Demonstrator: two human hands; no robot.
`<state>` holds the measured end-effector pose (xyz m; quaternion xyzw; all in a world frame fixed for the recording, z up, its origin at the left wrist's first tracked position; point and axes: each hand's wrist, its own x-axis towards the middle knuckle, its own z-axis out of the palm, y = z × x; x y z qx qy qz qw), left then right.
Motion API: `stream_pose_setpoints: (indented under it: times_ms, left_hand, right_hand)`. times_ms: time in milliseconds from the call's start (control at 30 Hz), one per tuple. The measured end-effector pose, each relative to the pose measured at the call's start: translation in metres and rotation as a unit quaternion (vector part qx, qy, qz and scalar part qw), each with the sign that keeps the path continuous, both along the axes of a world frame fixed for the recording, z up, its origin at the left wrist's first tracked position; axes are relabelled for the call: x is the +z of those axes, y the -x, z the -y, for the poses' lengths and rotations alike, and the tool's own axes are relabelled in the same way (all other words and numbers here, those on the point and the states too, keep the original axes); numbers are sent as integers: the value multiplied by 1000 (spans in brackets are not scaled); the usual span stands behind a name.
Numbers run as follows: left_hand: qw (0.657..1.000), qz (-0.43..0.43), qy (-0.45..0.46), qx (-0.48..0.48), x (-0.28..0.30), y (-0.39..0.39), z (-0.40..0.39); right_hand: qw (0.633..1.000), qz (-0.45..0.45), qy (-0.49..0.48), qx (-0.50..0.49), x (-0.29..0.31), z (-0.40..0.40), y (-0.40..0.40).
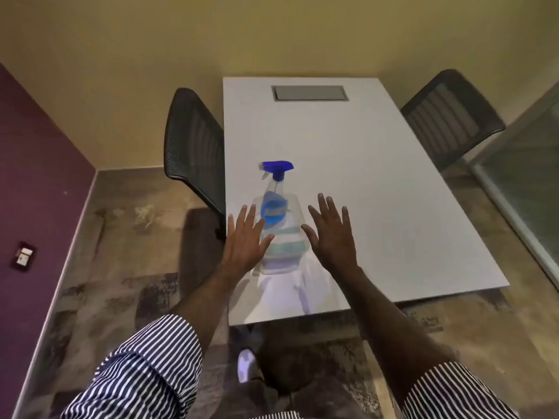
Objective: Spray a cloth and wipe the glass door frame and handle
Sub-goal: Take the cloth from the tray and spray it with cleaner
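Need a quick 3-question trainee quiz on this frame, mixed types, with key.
1. True or false: the left hand is gripping the spray bottle.
2. What lies under the bottle on the table? A) folded cloth B) a sponge C) a bucket
3. How many chairs stand by the table?

Key:
1. False. Both hands are open with fingers spread, the right hand on the bottle's other side; neither grips it.
2. A
3. Two: the left chair and the right chair.
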<state>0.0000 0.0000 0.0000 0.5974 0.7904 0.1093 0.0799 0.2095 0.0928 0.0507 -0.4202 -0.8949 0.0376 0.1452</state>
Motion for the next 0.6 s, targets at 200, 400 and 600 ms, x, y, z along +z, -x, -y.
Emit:
stream_pose_setpoints:
  times_ms: [200, 400, 600]
  left_hand:
    - [997, -22, 71, 16, -14, 0, -31]
    - [977, -136, 164, 18, -39, 10, -53]
    - [967, -177, 184, 2, -47, 13, -62]
  right_hand:
    - [994, 59, 79, 35, -36, -35, 13]
    - [990, 97, 98, 42, -75, -66, 25]
    - [965, 209, 153, 48, -91, -91, 41]
